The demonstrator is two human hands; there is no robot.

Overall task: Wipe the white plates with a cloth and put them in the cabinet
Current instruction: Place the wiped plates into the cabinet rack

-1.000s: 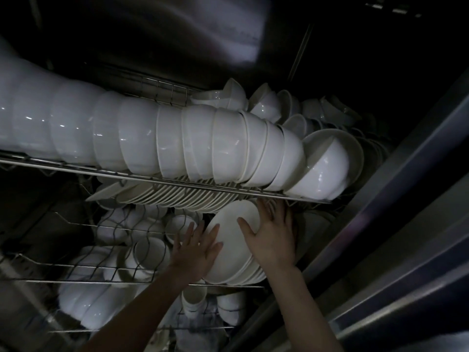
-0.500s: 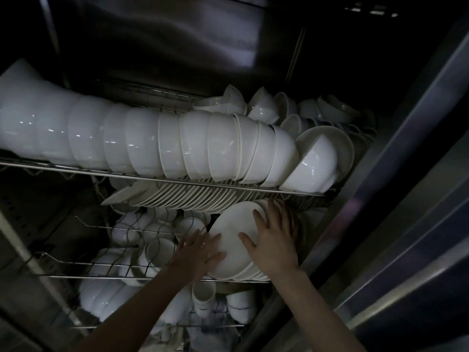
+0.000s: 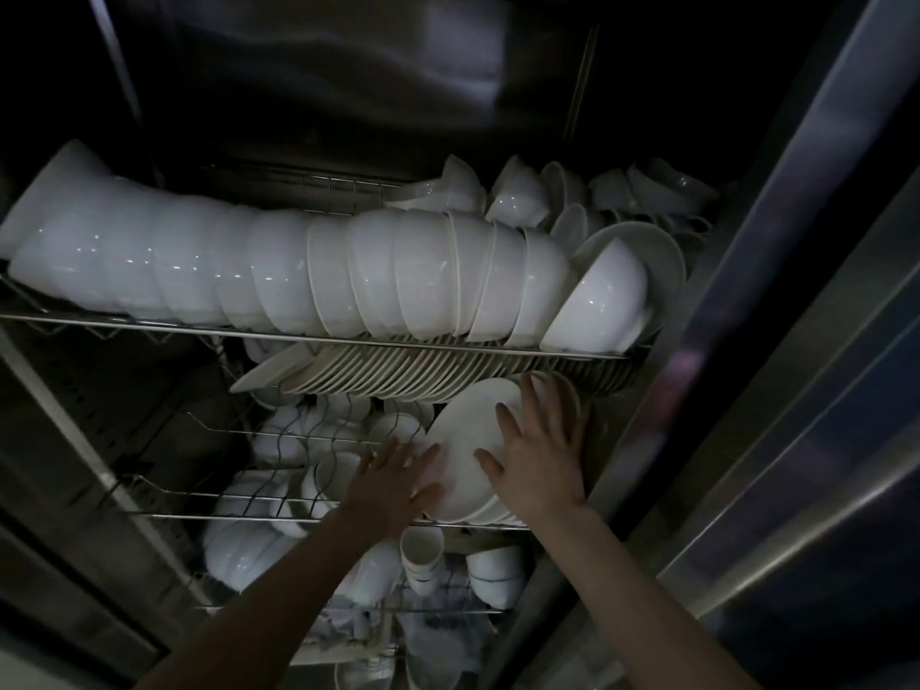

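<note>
The right hand's fingers (image 3: 531, 398) are spread and straight, lying flat against the upper part of a white plate (image 3: 465, 435), the thumb out across its face. The left hand's fingers (image 3: 424, 459) are straight too, their tips on the plate's left edge (neither hand curls round anything). The right hand (image 3: 540, 458) covers the plate's right side and the left hand (image 3: 393, 483) sits low at its left, both forearms reaching up from the bottom of the view.

The plate is the front one of a stack of plates (image 3: 498, 512) leaning on edge at the right end of the middle wire rack (image 3: 224, 515) inside the cabinet. To its left on the same rack lie small white bowls (image 3: 293, 440), dim behind the wires. Just above, a row of thin plates (image 3: 423, 378) stands on edge under the rail of the upper rack (image 3: 199, 327), which carries a long line of nested white bowls (image 3: 348, 276) lying on their sides. Below the hands, stacked white cups (image 3: 420, 547) stand on a lower rack. The cabinet's steel side wall (image 3: 806, 316) rises at the right (the interior is very dark).
</note>
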